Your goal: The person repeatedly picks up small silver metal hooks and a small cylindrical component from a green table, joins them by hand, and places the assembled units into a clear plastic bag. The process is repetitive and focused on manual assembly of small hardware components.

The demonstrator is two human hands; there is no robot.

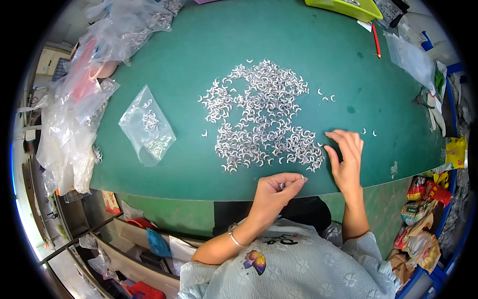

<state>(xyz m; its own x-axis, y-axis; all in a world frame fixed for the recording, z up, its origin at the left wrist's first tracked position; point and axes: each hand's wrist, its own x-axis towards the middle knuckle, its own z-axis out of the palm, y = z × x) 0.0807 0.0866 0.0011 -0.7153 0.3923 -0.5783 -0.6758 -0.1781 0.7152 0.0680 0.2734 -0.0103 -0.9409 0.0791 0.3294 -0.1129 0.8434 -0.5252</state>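
A wide heap of small silvery crescent-shaped metal pieces (271, 82) is spread over the green tabletop. Closed just in front of the heap's near edge, my left hand (278, 192) has a piece pinched between thumb and index finger, and more silvery bits show within the curled fingers. Beside the heap's right end is my right hand (346, 159), with thumb and fingers apart and nothing visible between them. A few loose crescents (326, 98) lie to the right of the heap. Off to its left, a clear plastic bag (147, 129) contains some of the same pieces.
Large clear plastic bags (69, 134) and a pink container (84, 70) crowd the table's left side. At the far right stand a yellow-green basket (343, 6) and a red pencil (376, 41). A flat clear bag (411, 60) and colourful packages (423, 199) line the right edge.
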